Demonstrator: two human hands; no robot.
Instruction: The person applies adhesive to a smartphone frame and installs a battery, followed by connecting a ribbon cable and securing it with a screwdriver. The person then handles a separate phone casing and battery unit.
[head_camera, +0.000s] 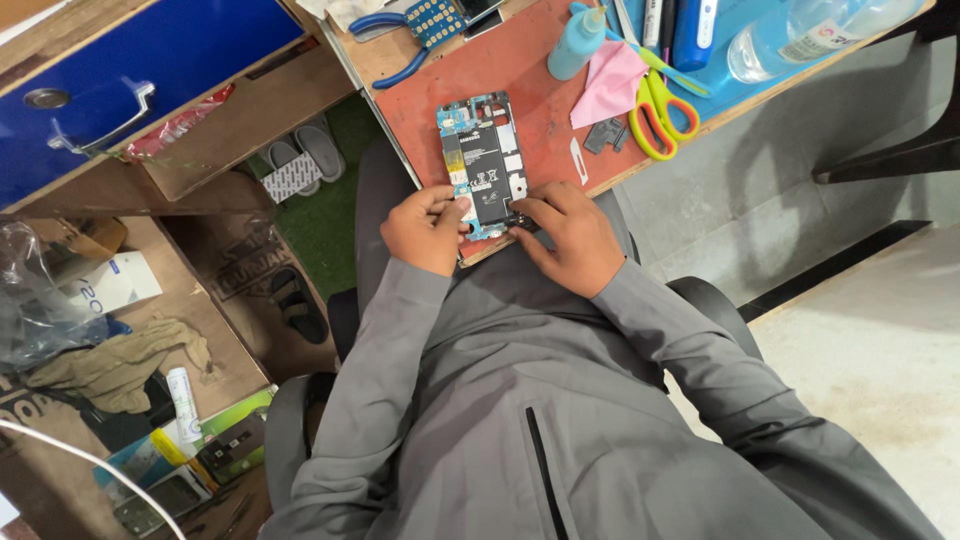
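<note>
Opened phone, light and fragile, lies on our table; left hand pinches its edge, right hand presses fingertips on its lower end.

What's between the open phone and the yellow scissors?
In the head view, a small white blade-shaped pick lies on the red mat, between the opened phone with its black battery and the yellow-handled scissors.

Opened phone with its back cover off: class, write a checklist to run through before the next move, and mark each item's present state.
1. Opened phone with black battery lies flat on red work mat: ok.
2. Left hand steadies phone's lower edge: ok.
3. Right hand fingertips on lower corner: ok.
4. Yellow-handled scissors clear of hands: ok.
5. Tool held: cannot tell.
</note>
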